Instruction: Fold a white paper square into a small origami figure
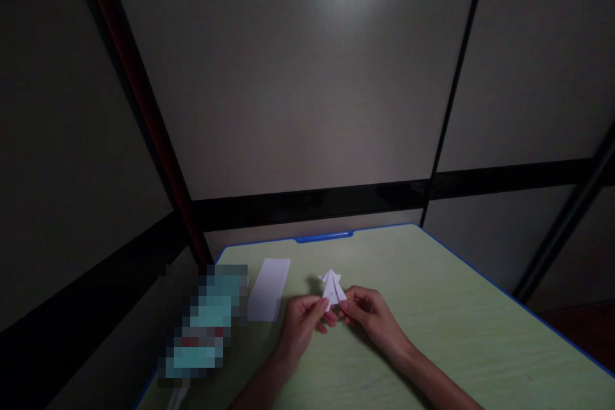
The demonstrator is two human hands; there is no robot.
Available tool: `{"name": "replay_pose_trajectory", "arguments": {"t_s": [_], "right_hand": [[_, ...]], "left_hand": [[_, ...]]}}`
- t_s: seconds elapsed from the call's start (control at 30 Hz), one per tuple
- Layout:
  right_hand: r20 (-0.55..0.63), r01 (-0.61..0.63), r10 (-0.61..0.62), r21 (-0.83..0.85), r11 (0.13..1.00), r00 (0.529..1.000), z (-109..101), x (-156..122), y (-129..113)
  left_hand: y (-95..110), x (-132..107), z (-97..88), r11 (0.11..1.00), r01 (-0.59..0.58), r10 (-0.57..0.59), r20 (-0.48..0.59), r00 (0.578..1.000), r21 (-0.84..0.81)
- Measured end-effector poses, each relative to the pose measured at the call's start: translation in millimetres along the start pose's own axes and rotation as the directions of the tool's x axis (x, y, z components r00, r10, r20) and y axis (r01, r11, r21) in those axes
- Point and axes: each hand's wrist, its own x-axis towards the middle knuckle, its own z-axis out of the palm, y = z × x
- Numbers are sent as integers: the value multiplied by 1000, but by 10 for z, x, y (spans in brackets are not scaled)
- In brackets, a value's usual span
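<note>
A small piece of folded white paper [331,287] is held up between my two hands, above the green tabletop. It narrows to a point at its far end, with small flaps sticking out to either side and a crease down the middle. My left hand [305,320] pinches its lower left corner between thumb and fingers. At the lower right corner, my right hand [369,311] grips it the same way. The fingertips behind the paper are partly hidden.
The pale green table [432,320] has a blue edge and a blue handle piece [324,237] at its far side. A flat white paper strip [270,288] lies left of my hands. Beside it is a pixelated device-like shape [211,314] with a white cable [179,396]. Cabinet panels [307,90] stand behind.
</note>
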Motion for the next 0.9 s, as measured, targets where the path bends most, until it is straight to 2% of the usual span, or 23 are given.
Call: {"name": "replay_pose_trajectory", "arguments": {"t_s": [0.3, 0.63, 0.73, 0.9], "right_hand": [[3, -10, 10, -32, 999, 1000, -10, -31, -68], [-64, 56, -64, -120, 991, 996, -34, -24, -11], [-63, 36, -43, -97, 995, 997, -31, -13, -14], [-10, -21, 21, 2, 1000, 1000, -23, 8, 0]], "left_hand": [[-4, 5, 13, 1000, 22, -22, 1, 1000, 18], [-50, 8, 14, 999, 25, -28, 72, 997, 43], [-45, 8, 16, 999, 16, -17, 46, 999, 28], [-8, 9, 4, 1000, 11, -12, -61, 998, -22]]}}
